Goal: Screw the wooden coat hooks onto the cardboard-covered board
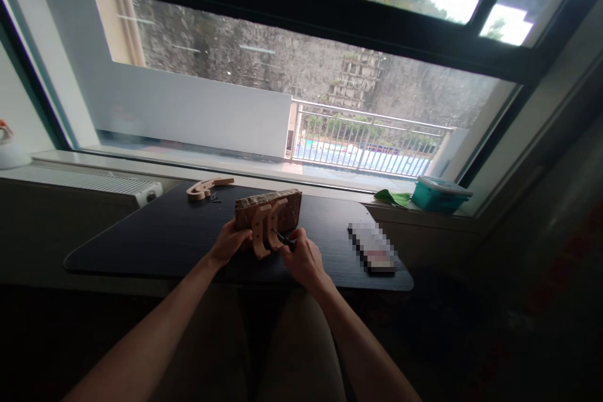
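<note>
brown block gripped from the left, approached from the right

from my end, i see both forearms reach in from the bottom of the view and draw together over the near side of the black table. my left hand grasps the block's left end, thumb stretched across toward the front. my right hand is curled tightly round a slim dark tool, its thin shaft pointing up and left; i can't tell whether the tip is seated in anything.

the block is held tilted at the middle of the tabletop, between the hands. its front is reddish brown with pale flecks, its top edge lighter and rough. two curved wooden pieces stand side by side against that front, light tan, with small dark holes. a third curved piece lies at the far left of the table, just beside some small dark screws.
</note>
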A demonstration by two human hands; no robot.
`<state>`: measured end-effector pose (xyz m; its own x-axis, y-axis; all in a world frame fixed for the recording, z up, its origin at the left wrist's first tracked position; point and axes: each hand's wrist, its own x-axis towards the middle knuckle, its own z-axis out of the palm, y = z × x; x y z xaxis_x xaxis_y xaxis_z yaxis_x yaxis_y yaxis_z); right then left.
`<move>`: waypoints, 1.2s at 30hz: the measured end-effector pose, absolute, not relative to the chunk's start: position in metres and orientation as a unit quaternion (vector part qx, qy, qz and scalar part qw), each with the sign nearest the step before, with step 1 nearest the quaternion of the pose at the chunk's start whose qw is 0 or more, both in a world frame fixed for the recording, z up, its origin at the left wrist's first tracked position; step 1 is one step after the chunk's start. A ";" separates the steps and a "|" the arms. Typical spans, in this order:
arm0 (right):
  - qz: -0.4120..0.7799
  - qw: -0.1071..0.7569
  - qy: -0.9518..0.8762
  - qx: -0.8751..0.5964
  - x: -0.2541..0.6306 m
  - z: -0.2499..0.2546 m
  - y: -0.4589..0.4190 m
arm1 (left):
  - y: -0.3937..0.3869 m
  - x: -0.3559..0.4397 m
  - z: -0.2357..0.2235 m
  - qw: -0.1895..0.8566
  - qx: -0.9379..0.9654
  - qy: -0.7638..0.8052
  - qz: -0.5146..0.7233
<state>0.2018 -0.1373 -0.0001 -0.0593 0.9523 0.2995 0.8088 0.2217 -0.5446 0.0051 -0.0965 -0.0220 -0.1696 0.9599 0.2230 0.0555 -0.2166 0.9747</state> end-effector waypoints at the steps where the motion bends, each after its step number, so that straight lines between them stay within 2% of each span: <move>1: 0.138 0.331 -0.716 -0.600 0.203 0.000 -0.137 | -0.097 0.005 -0.022 0.388 0.514 0.492 0.586; 4: 0.170 0.404 -0.722 -0.536 0.206 0.000 -0.135 | -0.097 0.005 -0.021 0.394 0.505 0.492 0.590; 7: 0.130 0.433 -0.746 -0.489 0.209 -0.003 -0.136 | -0.097 0.006 -0.020 0.396 0.494 0.494 0.596; 15: -0.096 0.325 -0.790 -0.511 0.211 -0.017 -0.142 | -0.098 0.008 -0.016 0.408 0.474 0.500 0.600; 20: -0.170 0.293 -0.806 -0.485 0.214 -0.018 -0.138 | -0.098 0.006 -0.017 0.413 0.471 0.498 0.599; 24: -0.115 0.302 -0.803 -0.501 0.209 -0.021 -0.141 | -0.098 0.006 -0.017 0.419 0.471 0.497 0.596; 31: 0.166 0.412 -0.675 -0.590 0.204 -0.024 -0.135 | -0.099 0.008 -0.015 0.416 0.475 0.494 0.597; 33: 0.188 0.419 -0.665 -0.590 0.205 -0.024 -0.133 | -0.099 0.008 -0.015 0.417 0.476 0.494 0.597; 36: 0.160 0.398 -0.678 -0.596 0.206 -0.021 -0.136 | -0.100 0.007 -0.017 0.414 0.478 0.494 0.597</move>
